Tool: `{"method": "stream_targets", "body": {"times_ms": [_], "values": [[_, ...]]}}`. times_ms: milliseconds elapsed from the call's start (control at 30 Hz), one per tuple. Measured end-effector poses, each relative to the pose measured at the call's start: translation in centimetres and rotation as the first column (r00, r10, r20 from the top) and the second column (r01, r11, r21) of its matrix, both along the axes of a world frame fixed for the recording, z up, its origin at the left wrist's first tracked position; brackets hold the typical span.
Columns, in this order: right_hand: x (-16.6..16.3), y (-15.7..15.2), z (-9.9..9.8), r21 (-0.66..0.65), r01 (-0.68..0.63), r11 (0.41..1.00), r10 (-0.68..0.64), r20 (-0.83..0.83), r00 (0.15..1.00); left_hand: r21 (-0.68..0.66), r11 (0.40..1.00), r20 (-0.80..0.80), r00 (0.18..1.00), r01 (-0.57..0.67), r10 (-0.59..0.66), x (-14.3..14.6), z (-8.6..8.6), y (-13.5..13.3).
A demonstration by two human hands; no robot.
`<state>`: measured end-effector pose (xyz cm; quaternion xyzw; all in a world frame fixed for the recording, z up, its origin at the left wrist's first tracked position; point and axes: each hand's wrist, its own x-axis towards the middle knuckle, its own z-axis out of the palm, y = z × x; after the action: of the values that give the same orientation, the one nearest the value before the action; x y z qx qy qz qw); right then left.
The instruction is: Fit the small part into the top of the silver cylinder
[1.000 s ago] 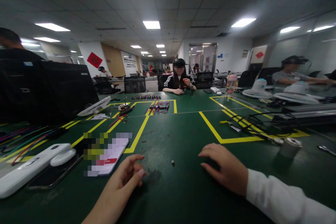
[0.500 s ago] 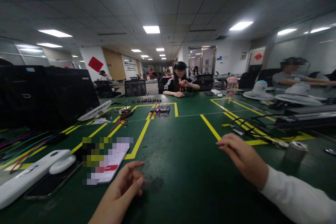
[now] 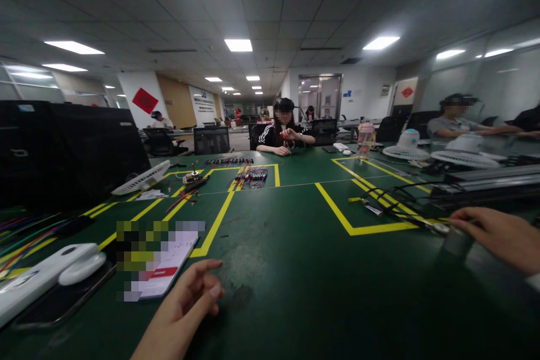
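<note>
Both hands are empty: left hand (image 3: 192,301) rests loosely curled on the table (image 3: 295,281), right hand (image 3: 498,236) reaches flat toward a small grey cylinder (image 3: 458,243).

You sat at a long green table (image 3: 295,270) marked with yellow tape lines (image 3: 337,211), in a wide office. Above you ran a tiled ceiling (image 3: 270,0) with bright light panels (image 3: 238,45). A white wall (image 3: 135,93) carried a red diamond sign (image 3: 145,100); black chairs (image 3: 211,139) stood beyond.
</note>
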<state>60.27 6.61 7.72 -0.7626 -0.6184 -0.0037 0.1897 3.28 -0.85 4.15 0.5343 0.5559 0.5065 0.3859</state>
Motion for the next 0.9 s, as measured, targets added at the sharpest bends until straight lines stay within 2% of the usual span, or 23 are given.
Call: {"method": "stream_targets", "body": {"times_ms": [167,333,600,700,800,900], "values": [[0.7,-0.3,0.6,0.066,0.029,0.997,-0.027,-0.036,0.999,0.009,1.000,0.008,1.000,-0.002,0.002,-0.1,-0.2,0.1],[2.2,-0.3,0.6,-0.005,0.047,0.999,-0.048,-0.088,0.995,0.014,1.000,0.010,1.000,-0.003,0.002,-0.1,-0.2,0.2],[1.4,-0.9,0.9,-0.101,0.038,0.994,-0.053,-0.144,0.988,0.030,1.000,0.034,0.999,-0.004,0.003,-0.1,-0.4,0.2],[1.5,-0.9,0.8,-0.089,0.049,0.995,-0.063,-0.159,0.985,0.039,0.999,0.036,0.999,0.001,-0.003,-0.3,-0.6,0.4],[1.9,-0.8,0.6,-0.093,0.097,0.991,-0.111,-0.158,0.981,0.034,0.999,0.039,0.999,0.008,-0.010,-0.4,-0.8,0.5],[2.4,-0.5,0.4,-0.154,0.109,0.982,-0.135,-0.167,0.977,0.028,1.000,0.041,0.999,0.012,-0.014,-0.4,-0.9,0.5]]}}
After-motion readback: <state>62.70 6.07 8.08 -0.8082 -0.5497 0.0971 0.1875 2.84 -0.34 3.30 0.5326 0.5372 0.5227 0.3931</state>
